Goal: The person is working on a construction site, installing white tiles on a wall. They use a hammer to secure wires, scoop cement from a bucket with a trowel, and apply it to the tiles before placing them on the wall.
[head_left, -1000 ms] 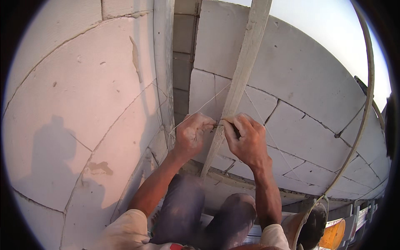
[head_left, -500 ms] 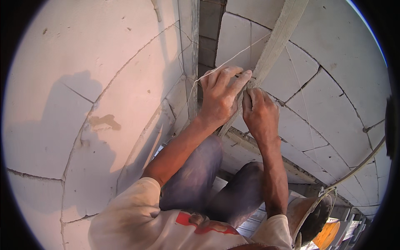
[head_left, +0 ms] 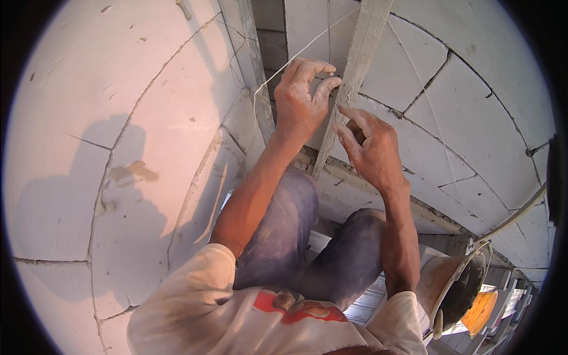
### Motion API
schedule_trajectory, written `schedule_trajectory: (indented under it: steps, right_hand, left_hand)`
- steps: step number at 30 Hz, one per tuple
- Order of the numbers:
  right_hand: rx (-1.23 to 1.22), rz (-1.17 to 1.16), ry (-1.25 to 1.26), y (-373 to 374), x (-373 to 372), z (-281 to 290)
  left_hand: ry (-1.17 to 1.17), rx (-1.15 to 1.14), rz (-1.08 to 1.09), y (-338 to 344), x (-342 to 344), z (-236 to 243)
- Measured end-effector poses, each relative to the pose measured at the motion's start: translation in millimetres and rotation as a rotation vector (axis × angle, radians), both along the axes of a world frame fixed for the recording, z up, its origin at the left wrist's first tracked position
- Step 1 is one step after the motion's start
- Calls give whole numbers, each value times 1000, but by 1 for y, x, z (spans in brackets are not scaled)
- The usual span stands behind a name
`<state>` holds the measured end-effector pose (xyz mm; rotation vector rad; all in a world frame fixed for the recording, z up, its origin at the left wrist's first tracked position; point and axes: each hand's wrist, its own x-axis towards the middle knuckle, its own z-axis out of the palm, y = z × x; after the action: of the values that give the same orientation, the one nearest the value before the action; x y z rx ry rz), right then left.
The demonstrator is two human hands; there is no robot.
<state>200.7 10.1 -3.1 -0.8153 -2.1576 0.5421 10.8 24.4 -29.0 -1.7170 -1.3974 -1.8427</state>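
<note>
My left hand [head_left: 300,97] is raised beside a long wooden batten [head_left: 357,53], its thumb and index finger curved with a gap between them. A thin white string [head_left: 322,34] runs slantwise past its knuckles and bends down on its left side. A thin dark wire [head_left: 329,29] hangs down to the index fingertip; whether it touches cannot be made out. Just right of the batten, my right hand [head_left: 374,142] has its thumb and index finger apart, the index tip close to the wood. No object shows in this hand, though its other fingers are curled and partly hidden.
Pale block walls stand on the left [head_left: 160,118] and right [head_left: 473,106]. A second wooden post [head_left: 251,53] rises left of my hands. At lower right are a bucket [head_left: 452,290] and an orange round thing [head_left: 479,312]. My bent knees [head_left: 278,231] are below.
My right hand has gone from a closed pinch near the batten to spread thumb and index finger. The left hand's fingers have moved away from the right hand. The whole view has shifted somewhat.
</note>
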Motion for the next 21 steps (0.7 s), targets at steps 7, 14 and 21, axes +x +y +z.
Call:
schedule_trajectory:
  steps: [7,14,21]
  right_hand:
    - [-291,-296,212,-33,107,-38]
    - [-480,-639,120,-126,214,-103]
    - [-560,-1070,-93,-312,328,-142]
  left_hand:
    - [-117,0,-171,26,3,-6]
    - [-310,-169,-190,51,-17,-36]
    - [-153,-42,-174,58,-48,-54]
